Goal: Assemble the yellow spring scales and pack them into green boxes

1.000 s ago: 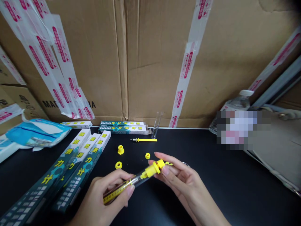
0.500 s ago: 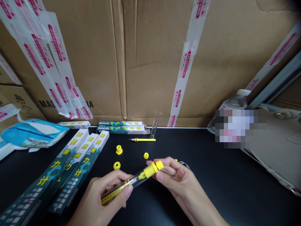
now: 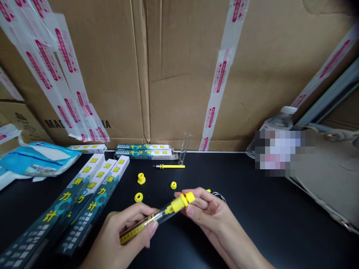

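My left hand (image 3: pixel 127 231) is closed around the clear barrel of a tubular spring scale (image 3: pixel 140 228), which has a yellow graduated inner part and slants up to the right. At its upper end, my right hand (image 3: pixel 211 213) pinches a yellow end cap (image 3: pixel 189 198). A yellow plug end shows through the clear wall just below that cap. Behind the right fingers a metal ring (image 3: pixel 219 195) and a small yellow tip show; whether the hand touches them I cannot tell. Beyond the hands lie a yellow flanged cap (image 3: pixel 141 178), a yellow ring (image 3: pixel 138 197) and a small yellow collar (image 3: pixel 173 185).
A yellow rod with a metal spring end (image 3: pixel 171 166) lies near an upright clear tube (image 3: pixel 184 149). Several spring scale boxes (image 3: pixel 97 198) lie at left, with more boxes (image 3: pixel 143 152) along the back. A blue packet (image 3: pixel 42 157), plastic bottle (image 3: pixel 280 121) and beige bag (image 3: pixel 328 172) flank them.
The view has shifted very slightly, so things sit a little further left. Both hands keep the same hold on the spring scale and its cap.
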Demonstrator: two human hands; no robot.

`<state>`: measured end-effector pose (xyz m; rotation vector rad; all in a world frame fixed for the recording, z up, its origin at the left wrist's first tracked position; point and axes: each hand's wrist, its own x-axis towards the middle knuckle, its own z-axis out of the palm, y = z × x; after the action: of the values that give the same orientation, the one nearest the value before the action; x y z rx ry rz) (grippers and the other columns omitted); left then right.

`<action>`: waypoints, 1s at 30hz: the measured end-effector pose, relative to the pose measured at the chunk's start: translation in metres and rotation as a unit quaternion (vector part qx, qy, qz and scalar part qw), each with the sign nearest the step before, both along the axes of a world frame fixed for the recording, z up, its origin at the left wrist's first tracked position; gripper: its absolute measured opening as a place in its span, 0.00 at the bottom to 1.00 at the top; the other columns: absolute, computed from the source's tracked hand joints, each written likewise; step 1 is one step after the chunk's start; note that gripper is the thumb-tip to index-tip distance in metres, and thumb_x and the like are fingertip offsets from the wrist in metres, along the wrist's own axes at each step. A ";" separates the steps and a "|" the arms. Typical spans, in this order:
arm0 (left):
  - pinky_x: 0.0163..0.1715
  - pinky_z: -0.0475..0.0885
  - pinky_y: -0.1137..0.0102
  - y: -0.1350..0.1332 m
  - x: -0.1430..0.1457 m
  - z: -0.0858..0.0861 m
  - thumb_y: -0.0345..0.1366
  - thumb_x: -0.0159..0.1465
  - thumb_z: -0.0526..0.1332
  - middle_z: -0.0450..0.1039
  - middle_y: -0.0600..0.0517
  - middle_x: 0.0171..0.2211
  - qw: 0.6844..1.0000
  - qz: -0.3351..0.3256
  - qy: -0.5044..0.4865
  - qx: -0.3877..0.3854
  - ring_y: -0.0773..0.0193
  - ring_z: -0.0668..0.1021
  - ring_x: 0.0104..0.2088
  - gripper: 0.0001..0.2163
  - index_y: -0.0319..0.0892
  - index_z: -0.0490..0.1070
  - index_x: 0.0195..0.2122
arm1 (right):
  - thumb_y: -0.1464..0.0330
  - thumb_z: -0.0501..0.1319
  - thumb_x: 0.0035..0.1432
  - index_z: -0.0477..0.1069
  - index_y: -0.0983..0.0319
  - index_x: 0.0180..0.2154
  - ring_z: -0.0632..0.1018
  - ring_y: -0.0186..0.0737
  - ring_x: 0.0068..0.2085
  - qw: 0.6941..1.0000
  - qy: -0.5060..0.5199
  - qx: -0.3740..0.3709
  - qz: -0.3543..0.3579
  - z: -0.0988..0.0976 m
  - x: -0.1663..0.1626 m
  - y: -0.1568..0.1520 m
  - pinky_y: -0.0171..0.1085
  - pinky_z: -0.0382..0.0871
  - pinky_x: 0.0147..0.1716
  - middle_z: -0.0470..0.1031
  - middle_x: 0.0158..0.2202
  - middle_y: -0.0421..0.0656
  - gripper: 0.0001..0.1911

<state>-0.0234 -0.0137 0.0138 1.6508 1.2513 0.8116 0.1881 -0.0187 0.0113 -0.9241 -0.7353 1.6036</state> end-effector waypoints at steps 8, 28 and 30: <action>0.25 0.67 0.76 0.005 -0.007 -0.010 0.44 0.64 0.59 0.73 0.56 0.20 0.999 -0.040 0.005 0.004 0.66 0.75 0.23 0.12 0.43 0.77 0.38 | 0.68 0.78 0.42 0.71 0.60 0.31 0.82 0.42 0.45 0.999 0.043 -0.012 -0.011 0.001 -0.001 0.000 0.42 0.69 0.55 0.82 0.32 0.41 0.18; 0.25 0.65 0.75 0.002 -0.003 -0.004 0.45 0.63 0.60 0.72 0.56 0.20 1.000 -0.013 -0.002 -0.004 0.66 0.74 0.23 0.12 0.43 0.77 0.36 | 0.70 0.76 0.47 0.74 0.58 0.48 0.81 0.33 0.42 0.999 0.046 -0.006 0.025 0.002 0.004 -0.004 0.33 0.69 0.51 0.82 0.37 0.39 0.25; 0.25 0.65 0.75 0.002 -0.004 -0.004 0.46 0.63 0.60 0.72 0.56 0.20 1.000 -0.015 -0.004 -0.006 0.66 0.74 0.23 0.12 0.43 0.77 0.37 | 0.69 0.76 0.46 0.77 0.60 0.47 0.81 0.34 0.43 0.999 0.035 -0.009 0.023 0.001 0.005 -0.004 0.33 0.69 0.50 0.82 0.38 0.41 0.24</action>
<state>-0.0270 -0.0117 0.0093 1.6509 1.2211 0.7901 0.1928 -0.0223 0.0126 -0.8646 -0.6977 1.6767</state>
